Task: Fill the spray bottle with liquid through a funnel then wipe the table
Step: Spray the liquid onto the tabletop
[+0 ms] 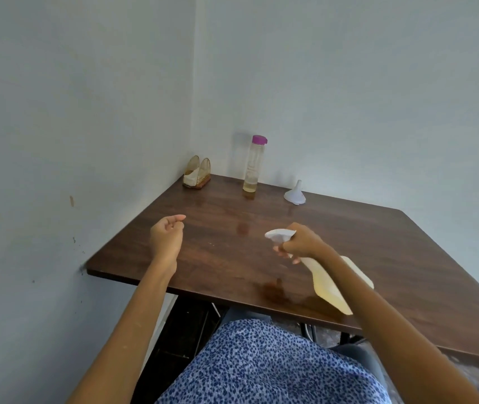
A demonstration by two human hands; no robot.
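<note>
My right hand (302, 242) grips the neck of the spray bottle (330, 282), whose white trigger head (279, 235) points left over the brown table (203, 258); the pale yellowish body tilts back toward me under my forearm. My left hand (166, 233) hovers above the table's left part with fingers loosely curled, holding nothing. A white funnel (295, 194) stands upside down near the back edge. A tall clear bottle with a purple cap (253, 167) stands at the back, with a little yellowish liquid at its bottom.
A small wicker holder with napkins (197, 172) sits in the back left corner against the walls. The table's left side meets the wall. Its front edge runs close to my lap.
</note>
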